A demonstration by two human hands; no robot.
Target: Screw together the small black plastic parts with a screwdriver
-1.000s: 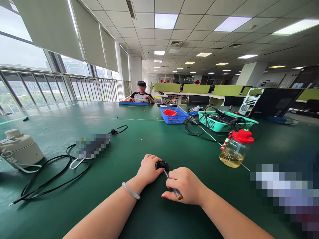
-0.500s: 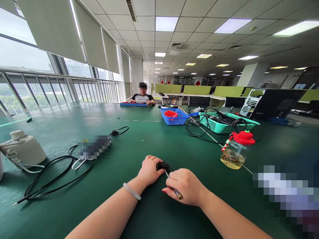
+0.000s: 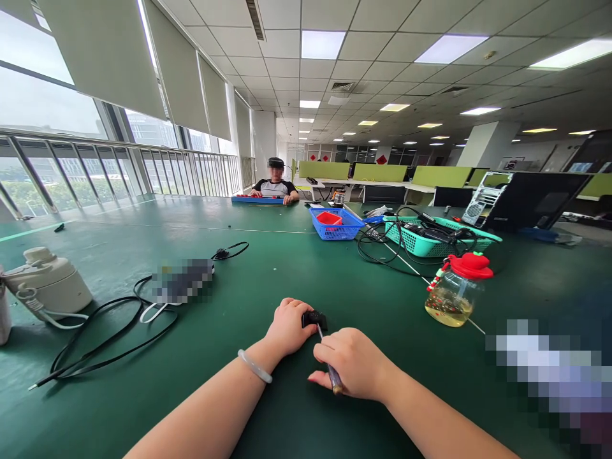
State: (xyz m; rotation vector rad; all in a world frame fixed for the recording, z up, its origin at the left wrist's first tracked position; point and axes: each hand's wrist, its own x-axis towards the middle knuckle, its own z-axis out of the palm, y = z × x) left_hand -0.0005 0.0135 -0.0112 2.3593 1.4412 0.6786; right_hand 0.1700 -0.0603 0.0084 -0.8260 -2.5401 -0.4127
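My left hand (image 3: 285,327) rests on the green table (image 3: 239,242) and pinches a small black part (image 3: 313,317) between its fingers. My right hand (image 3: 352,363) grips a thin screwdriver (image 3: 327,363) with a brown handle end; its metal tip touches the black part. A pale bangle (image 3: 255,366) circles my left wrist. Both hands are close together at the near middle of the table.
A glass jar with a red lid (image 3: 454,290) stands to the right. Black cables (image 3: 105,328) and a white jug (image 3: 50,287) lie at the left. A blue basket (image 3: 335,224) and a teal basket (image 3: 433,237) sit farther back. Another person (image 3: 276,182) sits at the far end.
My right hand has turned the screwdriver a little, so the handle end points more toward me. The left hand and the black part stay put. The view shifted slightly.
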